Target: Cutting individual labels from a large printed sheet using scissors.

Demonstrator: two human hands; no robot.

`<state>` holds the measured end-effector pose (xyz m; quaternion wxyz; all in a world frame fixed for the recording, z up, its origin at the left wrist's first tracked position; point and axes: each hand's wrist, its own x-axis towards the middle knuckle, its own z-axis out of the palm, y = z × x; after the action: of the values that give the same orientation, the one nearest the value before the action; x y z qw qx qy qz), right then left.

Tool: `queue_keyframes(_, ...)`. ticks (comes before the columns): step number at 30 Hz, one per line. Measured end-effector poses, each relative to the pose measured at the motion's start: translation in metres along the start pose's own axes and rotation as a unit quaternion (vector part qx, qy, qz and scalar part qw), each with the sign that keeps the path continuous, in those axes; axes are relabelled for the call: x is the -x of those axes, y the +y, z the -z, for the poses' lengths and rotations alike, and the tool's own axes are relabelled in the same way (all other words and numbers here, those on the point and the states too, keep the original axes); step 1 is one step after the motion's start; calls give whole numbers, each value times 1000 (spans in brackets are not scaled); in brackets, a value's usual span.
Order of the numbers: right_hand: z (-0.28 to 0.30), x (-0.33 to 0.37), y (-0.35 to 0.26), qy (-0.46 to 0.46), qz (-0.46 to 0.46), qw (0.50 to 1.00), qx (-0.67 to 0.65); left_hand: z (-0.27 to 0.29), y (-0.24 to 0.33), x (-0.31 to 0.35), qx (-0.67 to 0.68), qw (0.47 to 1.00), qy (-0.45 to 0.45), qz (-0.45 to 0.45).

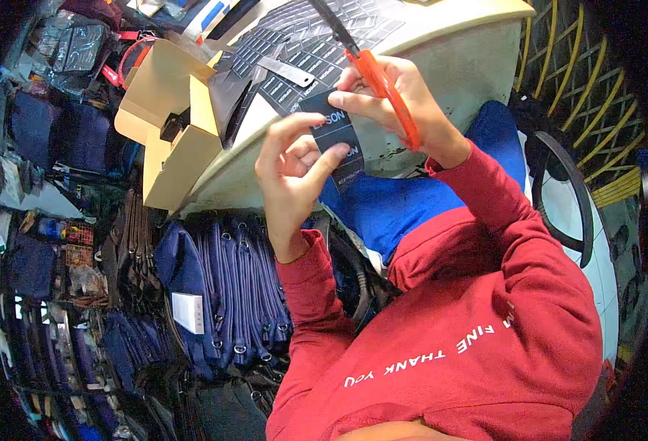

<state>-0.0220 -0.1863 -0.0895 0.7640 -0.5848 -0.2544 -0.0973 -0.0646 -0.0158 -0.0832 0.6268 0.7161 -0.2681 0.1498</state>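
Observation:
A short strip of black labels with pale lettering (333, 134) is held up in front of me, over the table's near edge. My left hand (292, 158) pinches its left side between thumb and fingers. My right hand (406, 103) grips scissors with orange handles (378, 82), their dark blades pointing up and away to the left. The thumb and a finger of that same hand also close on the strip's upper right corner. Just beyond lie more black label sheets (294, 55) and a flat metal ruler (287, 72) on the tabletop.
An open cardboard box (181, 158) with a small dark item inside stands at the table's left edge. Below it hang several navy straps with metal rings (243, 294). Packed goods (74, 48) crowd the left. At right are a black curved chair part (577, 198) and a yellow lattice (596, 95).

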Motion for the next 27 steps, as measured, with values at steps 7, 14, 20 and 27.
queue_keyframes(7, 26, 16, 13, -149, 53, 987, 1, 18, 10, 5, -54, 997, 8, 51)
queue_keyframes(14, 58, 61, 15, -204, 11, 968, 149, 47, 20, 10, -126, 991, 39, -9)
queue_keyframes(20, 77, 66, 7, -395, -117, 890, 198, 53, 27, 14, -75, 997, -5, 23)
queue_keyframes(27, 73, 51, -17, -465, -202, 837, 207, 57, 19, 13, -126, 980, -150, 43)
